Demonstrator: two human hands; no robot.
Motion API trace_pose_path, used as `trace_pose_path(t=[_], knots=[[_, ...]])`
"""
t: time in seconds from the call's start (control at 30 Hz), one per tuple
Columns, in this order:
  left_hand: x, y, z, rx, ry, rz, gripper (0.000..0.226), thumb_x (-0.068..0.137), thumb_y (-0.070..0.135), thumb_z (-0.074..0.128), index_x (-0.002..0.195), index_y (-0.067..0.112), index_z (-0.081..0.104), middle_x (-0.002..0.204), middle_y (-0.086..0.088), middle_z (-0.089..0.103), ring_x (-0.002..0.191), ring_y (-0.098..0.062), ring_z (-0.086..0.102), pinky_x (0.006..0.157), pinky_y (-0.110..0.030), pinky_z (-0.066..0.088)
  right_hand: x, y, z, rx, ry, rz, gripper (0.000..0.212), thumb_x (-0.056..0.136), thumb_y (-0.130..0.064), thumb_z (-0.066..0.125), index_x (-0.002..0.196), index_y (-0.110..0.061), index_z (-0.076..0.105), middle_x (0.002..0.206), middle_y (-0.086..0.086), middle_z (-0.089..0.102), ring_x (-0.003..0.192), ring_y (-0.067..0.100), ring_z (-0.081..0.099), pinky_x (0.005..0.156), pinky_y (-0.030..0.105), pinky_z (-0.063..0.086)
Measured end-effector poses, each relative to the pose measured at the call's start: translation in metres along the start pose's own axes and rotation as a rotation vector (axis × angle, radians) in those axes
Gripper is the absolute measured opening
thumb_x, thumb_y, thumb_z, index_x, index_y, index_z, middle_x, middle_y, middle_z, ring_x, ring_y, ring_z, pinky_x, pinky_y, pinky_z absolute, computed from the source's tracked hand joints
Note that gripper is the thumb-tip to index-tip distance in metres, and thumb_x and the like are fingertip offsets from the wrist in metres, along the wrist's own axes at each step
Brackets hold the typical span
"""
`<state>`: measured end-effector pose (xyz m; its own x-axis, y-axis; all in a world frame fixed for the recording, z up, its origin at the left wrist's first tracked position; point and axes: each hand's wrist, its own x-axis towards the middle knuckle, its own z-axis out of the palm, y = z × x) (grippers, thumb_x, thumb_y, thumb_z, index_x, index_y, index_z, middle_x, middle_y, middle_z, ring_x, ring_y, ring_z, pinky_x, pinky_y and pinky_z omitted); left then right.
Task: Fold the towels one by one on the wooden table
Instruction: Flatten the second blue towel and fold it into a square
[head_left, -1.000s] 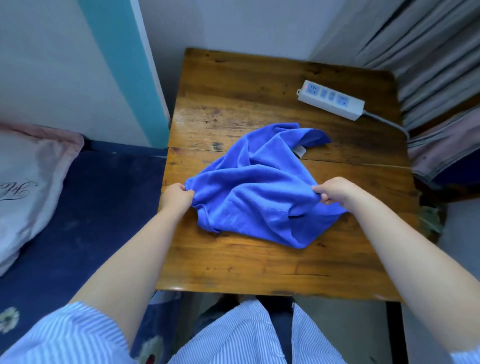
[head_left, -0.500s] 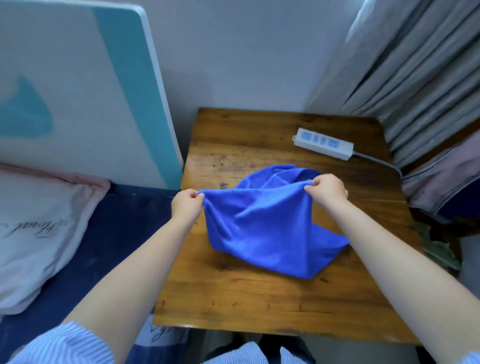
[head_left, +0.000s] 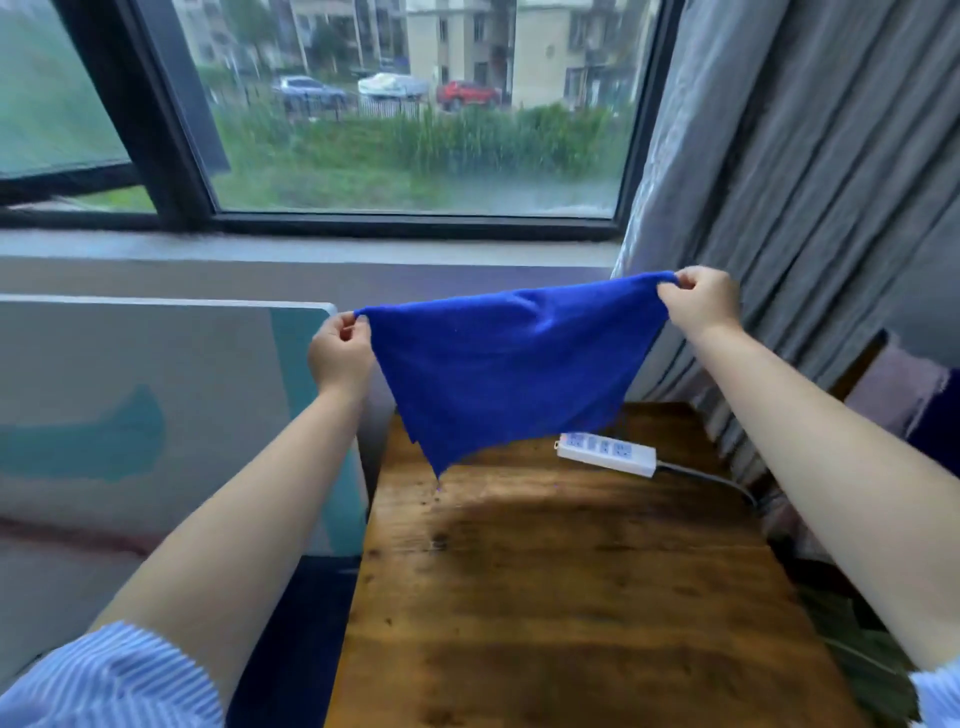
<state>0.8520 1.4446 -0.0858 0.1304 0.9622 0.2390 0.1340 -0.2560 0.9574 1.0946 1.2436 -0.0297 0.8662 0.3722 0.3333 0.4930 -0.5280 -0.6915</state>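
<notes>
left hand (head_left: 340, 351) fingers pinching blue towel (head_left: 511, 364) corner | right hand (head_left: 698, 304) fingers pinching other corner | towel hanging above table (head_left: 571, 597), not touching it

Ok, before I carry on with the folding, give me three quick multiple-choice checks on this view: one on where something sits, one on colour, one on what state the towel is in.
1. Where is the power strip?
A. on the wooden table, far right part
B. on the window sill
C. on the floor

2. What colour is the towel?
A. white
B. blue
C. grey

3. What state is the towel in?
A. folded flat on the table
B. crumpled in one hand
C. held up in the air by two corners

Answers: 1 A, the strip lies on the wood near the curtain. 2 B, the cloth is plain blue. 3 C, the left hand and right hand each pinch a top corner, and it hangs clear of the table.
</notes>
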Motion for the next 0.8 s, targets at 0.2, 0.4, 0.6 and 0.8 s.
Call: trace_pose_path(t=[0.2,0.4,0.6,0.8], knots=[[-0.006,-0.021,-0.014,0.081,-0.078,-0.141,0.036,0.085,0.009,0.047,0.052,0.016,0.036,0.057,-0.007,0.033,0.07,-0.023,0.035,0.05,-0.029,0.023,-0.019,0.032,-0.001,0.005,-0.172,0.081,0.015,0.081,-0.003,0.055,0.084,0.008,0.065,0.07,0.011,0.056,0.079,0.022,0.047,0.069,0.026,0.034],[-0.063,-0.086,-0.04,0.46,-0.508,-0.447,0.022,0.069,0.023,0.054,0.055,0.011,0.042,0.045,-0.004,0.035,0.052,-0.023,0.029,0.045,-0.023,0.019,-0.097,0.104,0.025,-0.339,-0.712,0.219,0.025,0.081,-0.006,0.054,0.057,-0.004,0.054,0.054,0.01,0.048,0.07,0.024,0.048,0.049,0.025,0.028],[-0.117,-0.146,-0.054,0.947,-1.1,-0.672,0.027,0.091,0.016,0.053,0.068,0.011,0.038,0.061,-0.004,0.033,0.051,-0.015,0.027,0.045,-0.021,0.022,-0.183,0.159,0.056,-0.518,-1.081,0.278,0.041,0.09,-0.032,0.052,0.058,-0.008,0.05,0.068,0.009,0.05,0.072,0.02,0.045,0.051,0.025,0.03],[-0.181,-0.183,-0.065,1.167,-1.322,-0.702,0.016,0.096,0.015,0.043,0.081,0.009,0.04,0.066,-0.002,0.036,0.054,-0.016,0.031,0.047,-0.024,0.025,-0.249,0.194,0.079,-0.601,-1.176,0.346,0.048,0.091,-0.021,0.051,0.048,-0.013,0.032,0.052,0.002,0.032,0.05,0.014,0.032,0.046,0.023,0.022]])
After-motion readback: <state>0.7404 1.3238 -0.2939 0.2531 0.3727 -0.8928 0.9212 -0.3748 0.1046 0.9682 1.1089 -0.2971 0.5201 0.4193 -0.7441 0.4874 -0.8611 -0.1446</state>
